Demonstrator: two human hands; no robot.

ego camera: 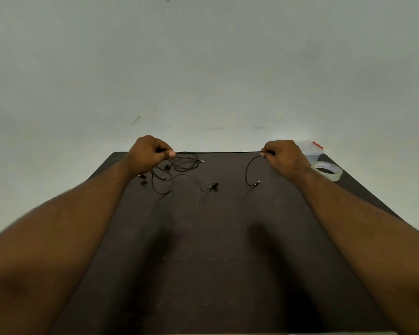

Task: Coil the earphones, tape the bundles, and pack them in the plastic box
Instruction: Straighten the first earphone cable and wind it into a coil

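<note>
Both hands are up at the far edge of the bench [218, 238] and there's the line: one earphone cable [218, 152] pulled taut, running straight from nine o'clock to three o'clock between them. The left hand [150, 153] has its grip pinched on the cable's left end, thumb pressed over it; the right hand [284, 154] is clenched on the cable near the other end, with the plug tail [250, 172] drooping toward six o'clock and its tip resting on the bench. Below the left hand, at about five o'clock from it, lies the loose tangle of earphones [177, 172], uncoiled, buds scattered. The tape roll [328, 170] sits at four o'clock from the right hand, the plastic box [309, 149] just behind that hand at two o'clock. So the long axis lies crosswise, and winding looks set to begin, I'd say, with the tape nearer the right hand
</note>
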